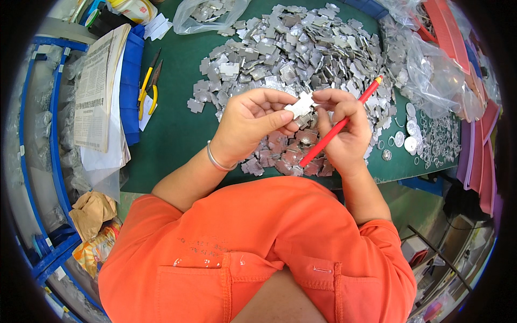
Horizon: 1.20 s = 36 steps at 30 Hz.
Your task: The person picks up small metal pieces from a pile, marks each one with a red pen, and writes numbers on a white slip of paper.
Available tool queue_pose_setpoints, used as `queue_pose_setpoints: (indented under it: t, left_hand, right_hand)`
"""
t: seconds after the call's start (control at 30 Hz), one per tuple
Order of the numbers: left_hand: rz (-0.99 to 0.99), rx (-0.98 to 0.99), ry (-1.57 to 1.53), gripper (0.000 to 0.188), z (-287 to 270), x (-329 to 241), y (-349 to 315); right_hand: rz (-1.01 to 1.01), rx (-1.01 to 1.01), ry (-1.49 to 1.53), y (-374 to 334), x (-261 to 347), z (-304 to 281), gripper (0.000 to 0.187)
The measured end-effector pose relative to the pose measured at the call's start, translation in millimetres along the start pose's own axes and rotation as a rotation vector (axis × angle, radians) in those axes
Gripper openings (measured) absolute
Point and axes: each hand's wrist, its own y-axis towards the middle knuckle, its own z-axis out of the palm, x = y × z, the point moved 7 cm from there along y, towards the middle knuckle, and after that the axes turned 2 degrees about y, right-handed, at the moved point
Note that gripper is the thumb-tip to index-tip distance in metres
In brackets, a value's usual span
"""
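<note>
Pinching a silvery notched plate [302,105] between thumb and fingertips, the left hand [252,116] holds it from the 9 o'clock side; the right hand [347,132] curls in from 3 o'clock, index finger and thumb at the plate's near edge, though whether both press on it is hard to tell; a red stick [325,141], slim as a pencil, is tucked through that hand's bent fingers, its yellowish end toward 1 o'clock and its other end toward 7; a pale bangle [216,158] rings the left wrist.

Taking the held plate as the middle of the dial, a broad heap of similar plates [307,48] spreads at 12 o'clock on the green worktop [175,129]; more plates, tinged reddish, lie just below at 6, close to the orange shirt [258,226]; between 10 and 11 sits a clear bag [186,19] with plates inside.

Farther out, yellow-handled tools [154,97] lie near 9 o'clock, just beside a blue bin [132,89] with a newspaper [99,89] leaning over it; a crumpled brown paper bag [92,212] is at 8; loose rings and discs [411,144] are scattered between 3 and 4; clear plastic bags [436,81] bulge between 2 and 3, a red basket [448,33] beyond them at 2.
</note>
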Motion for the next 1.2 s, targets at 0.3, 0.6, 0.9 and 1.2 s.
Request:
queue_pose_setpoints:
  t: [0.3, 0.6, 0.9, 1.2]
  left_hand:
    - [0.029, -0.044, 0.041, 0.023, 0.3, 2.1, 0.6]
    - [0.000, -0.108, -0.019, 0.025, -10.4, 4.2, 3.6]
    - [0.018, -0.167, 0.154, 0.025, -12.8, -0.8, 2.9]
    - [0.059, -0.159, 0.241, 0.030, -12.1, -5.7, 1.7]
  right_hand:
    - [-0.034, 0.028, 0.089, -3.4, 5.7, -0.2, 0.032]
    - [-0.151, 0.008, 0.044, -2.2, 9.0, -8.8, 0.019]
    - [-0.151, -0.027, -0.047, -1.2, 21.4, -15.2, 0.014]
    - [-0.120, 0.033, -0.005, -1.8, 18.0, -1.6, 0.014]
